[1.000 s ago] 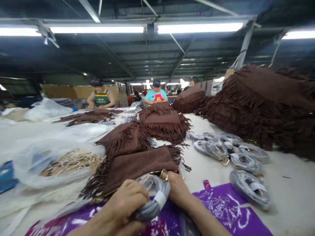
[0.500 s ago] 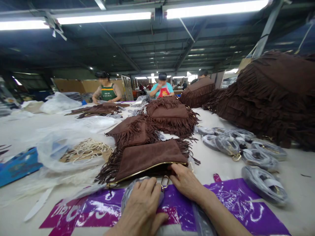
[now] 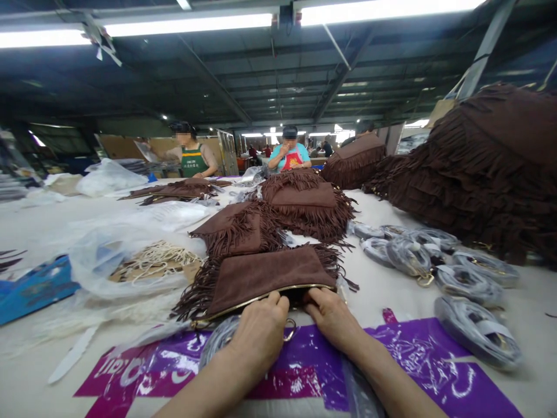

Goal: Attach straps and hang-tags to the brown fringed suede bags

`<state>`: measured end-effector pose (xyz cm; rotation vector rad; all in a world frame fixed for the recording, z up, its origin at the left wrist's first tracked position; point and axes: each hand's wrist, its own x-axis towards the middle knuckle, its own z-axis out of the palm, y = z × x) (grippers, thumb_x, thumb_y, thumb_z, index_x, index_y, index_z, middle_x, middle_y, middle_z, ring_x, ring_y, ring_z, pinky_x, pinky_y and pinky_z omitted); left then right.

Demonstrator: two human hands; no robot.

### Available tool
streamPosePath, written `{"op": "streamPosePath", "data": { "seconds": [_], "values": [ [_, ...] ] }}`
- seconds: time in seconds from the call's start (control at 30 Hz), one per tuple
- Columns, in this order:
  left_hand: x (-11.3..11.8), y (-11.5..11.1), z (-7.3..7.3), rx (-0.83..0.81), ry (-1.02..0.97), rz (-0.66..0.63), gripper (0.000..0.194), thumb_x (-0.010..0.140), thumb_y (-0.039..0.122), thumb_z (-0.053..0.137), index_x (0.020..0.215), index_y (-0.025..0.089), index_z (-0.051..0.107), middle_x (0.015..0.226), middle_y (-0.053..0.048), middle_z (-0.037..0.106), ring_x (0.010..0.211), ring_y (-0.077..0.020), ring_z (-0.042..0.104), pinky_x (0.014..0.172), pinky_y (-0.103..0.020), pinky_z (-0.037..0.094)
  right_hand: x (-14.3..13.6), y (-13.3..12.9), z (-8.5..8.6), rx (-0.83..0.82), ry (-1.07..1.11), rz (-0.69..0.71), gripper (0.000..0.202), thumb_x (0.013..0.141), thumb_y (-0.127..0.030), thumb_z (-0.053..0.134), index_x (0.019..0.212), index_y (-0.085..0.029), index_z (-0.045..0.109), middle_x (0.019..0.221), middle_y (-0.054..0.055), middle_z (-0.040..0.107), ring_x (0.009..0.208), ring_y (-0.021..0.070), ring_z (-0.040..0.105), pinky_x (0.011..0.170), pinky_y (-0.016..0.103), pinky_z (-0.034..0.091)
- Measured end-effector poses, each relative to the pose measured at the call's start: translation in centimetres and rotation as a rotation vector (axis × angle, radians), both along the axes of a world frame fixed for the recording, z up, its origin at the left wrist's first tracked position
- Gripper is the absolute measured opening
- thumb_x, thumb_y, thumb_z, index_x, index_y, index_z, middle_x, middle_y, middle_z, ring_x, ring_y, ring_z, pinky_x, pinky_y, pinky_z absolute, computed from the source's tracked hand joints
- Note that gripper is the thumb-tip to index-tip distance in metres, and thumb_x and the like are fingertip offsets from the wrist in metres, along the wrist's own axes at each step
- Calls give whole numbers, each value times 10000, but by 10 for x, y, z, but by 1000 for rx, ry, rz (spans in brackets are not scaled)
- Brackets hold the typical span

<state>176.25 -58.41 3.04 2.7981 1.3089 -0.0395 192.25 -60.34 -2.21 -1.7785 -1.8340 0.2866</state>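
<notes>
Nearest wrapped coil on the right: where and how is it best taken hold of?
Probably from above with the right hand, pinching its white band: the coil lies flat on the table, and the band crosses its loops, so gripping there should keep them together.

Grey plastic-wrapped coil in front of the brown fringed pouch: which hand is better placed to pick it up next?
Left, probably: your left hand is beside the coil, its forearm partly over it. Your right hand is farther off, at the right end of the gold zipper.
</notes>
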Motion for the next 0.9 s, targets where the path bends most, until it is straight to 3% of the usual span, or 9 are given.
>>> {"op": "streamPosePath", "data": {
  "seconds": [0.23, 0.37, 0.53, 0.73, 0.9],
  "values": [
    [30, 22, -15, 6, -51, -22, 230, 821, 147, 400, 977, 150, 569, 966, -120, 622, 870, -248, 618, 739, -345, 478, 1, 1, 5, 8, 29, 9, 105, 737, -74, 480, 740, -163, 536, 773, 45, 590, 739, 161, 523, 677, 250, 364],
    [31, 31, -15, -27, -98, -14, 184, 800, 219, 467, 937, 163, 577, 904, -109, 652, 880, -258, 617, 759, -352, 470, 2, 3, 3, 9, 36, -4, 138, 691, -43, 451, 712, -165, 512, 736, 47, 584, 701, 161, 505, 645, 252, 348],
    [32, 36, -13, -80, -168, -33, 163, 754, 192, 489, 888, 183, 581, 927, -75, 660, 897, -228, 610, 765, -301, 456, 2, 6, 1, 5, 52, -23, 142, 670, -38, 437, 669, -165, 500, 712, 58, 587, 682, 166, 500, 625, 258, 328],
    [35, 40, -13, -129, -240, 38, 291, 687, 155, 527, 973, 123, 568, 972, -126, 647, 932, -265, 598, 783, -326, 447, 4, 6, 2, -2, 78, -28, 151, 686, -46, 438, 700, -159, 537, 733, 53, 611, 697, 161, 528, 615, 249, 324],
    [33, 45, -12, -186, -285, 4, 336, 670, 139, 526, 1000, 173, 575, 1007, -66, 647, 922, -214, 600, 781, -274, 443, 5, 8, -1, 10, 91, -51, 150, 686, -51, 442, 721, -155, 545, 693, 38, 589, 653, 155, 509, 598, 251, 316]
  ]
}}
